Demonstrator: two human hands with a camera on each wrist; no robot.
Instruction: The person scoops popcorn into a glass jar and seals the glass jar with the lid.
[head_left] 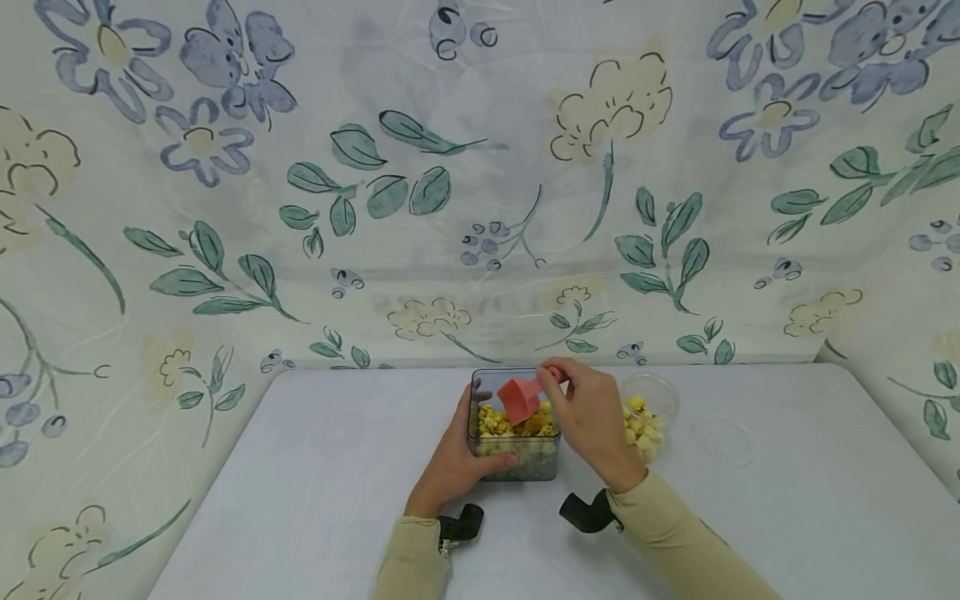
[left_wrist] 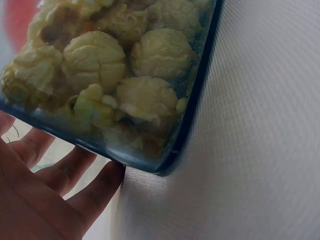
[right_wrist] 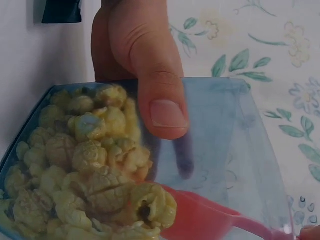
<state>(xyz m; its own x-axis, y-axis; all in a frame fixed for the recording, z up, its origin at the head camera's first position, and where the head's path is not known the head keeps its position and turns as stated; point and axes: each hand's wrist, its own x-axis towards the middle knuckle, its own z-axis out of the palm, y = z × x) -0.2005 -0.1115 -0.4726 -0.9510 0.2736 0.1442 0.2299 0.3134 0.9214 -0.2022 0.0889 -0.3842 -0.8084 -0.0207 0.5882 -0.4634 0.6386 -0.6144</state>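
A clear bluish box (head_left: 519,467) stands on the white table, partly filled with popcorn (head_left: 495,422). My left hand (head_left: 461,454) grips it from the left, thumb across the near side and fingers along the far left. In the right wrist view that thumb (right_wrist: 165,107) presses on the box wall. My right hand (head_left: 592,417) pinches the handle of a pink scoop (head_left: 520,402), whose tilted bowl is inside the box at the popcorn. The left wrist view shows popcorn (left_wrist: 95,60) pressed against the clear wall, with left-hand fingers (left_wrist: 95,192) along the box edge.
Right of the box, partly behind my right hand, a clear round tub (head_left: 663,400) holds more popcorn. A clear round lid (head_left: 723,442) lies flat farther right. The white table (head_left: 337,483) ends at a flower-printed cloth (head_left: 525,208) behind.
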